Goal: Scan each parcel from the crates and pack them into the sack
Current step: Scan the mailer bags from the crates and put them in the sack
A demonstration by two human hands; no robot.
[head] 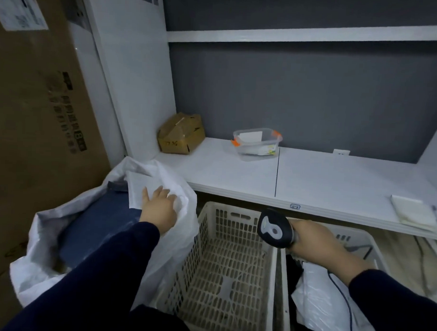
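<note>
Now, packing half of one scan-and-pack cycle. Tall cardboard carton (28, 109) hard left, out of play; white desk (336, 174) across the back, carrying a dented brown box (180, 134), a clear tub (258, 143) and papers (414, 211) far right; white sack (49, 233) on the floor below the desk's left end, mouth open, dark blue parcel (99, 225) already inside. Two slatted crates side by side under the desk edge: left crate (224, 264) with only its bottom in view; right crate (358, 236) holding at least one white poly parcel (319, 305), something dark beside it, unclear what. Flat white parcel (140, 187) at the far rim of the sack mouth, above the blue one, not yet let go. Left grip (159, 205) on that parcel, thumb laid on top, fingers curled over its edge; cannot tell whether sack cloth is pinched too. Right grip (316, 240) closed round the handle of the scanner (274, 228), held over the seam between the crates, cable trailing down. Judged next: release into the sack, then reach across to the right crate; label side to be found and turned toward the scanner; slippery film likely to need a firm pinch.
</note>
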